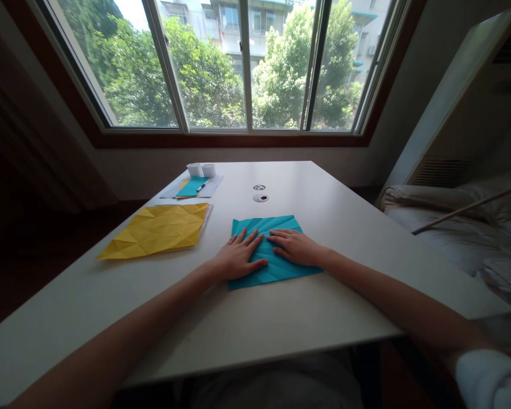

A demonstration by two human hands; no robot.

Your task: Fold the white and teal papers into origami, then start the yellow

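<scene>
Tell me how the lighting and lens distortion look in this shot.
Head view: daylight through the window backlights the room, leaving corners dark; the white table is evenly lit, without glare; window frames bow from wide-angle distortion; both hands on the teal paper look sharp.

Two sheets of creased paper are laid out on the table [344,227], the nearer sheet [276,270] sitting roughly centre and the other sheet [157,230] off to its left, well apart from it. The left hand [238,258] and right hand [296,247] are pressed flat side by side on the nearer sheet, fingertips nearly meeting. Further back on the left, a small stack of papers [193,187] with a pen [201,187] on it is found, two little cups [201,169] are set just behind that, and two round cable holes [260,193] sit behind the nearer sheet.
</scene>
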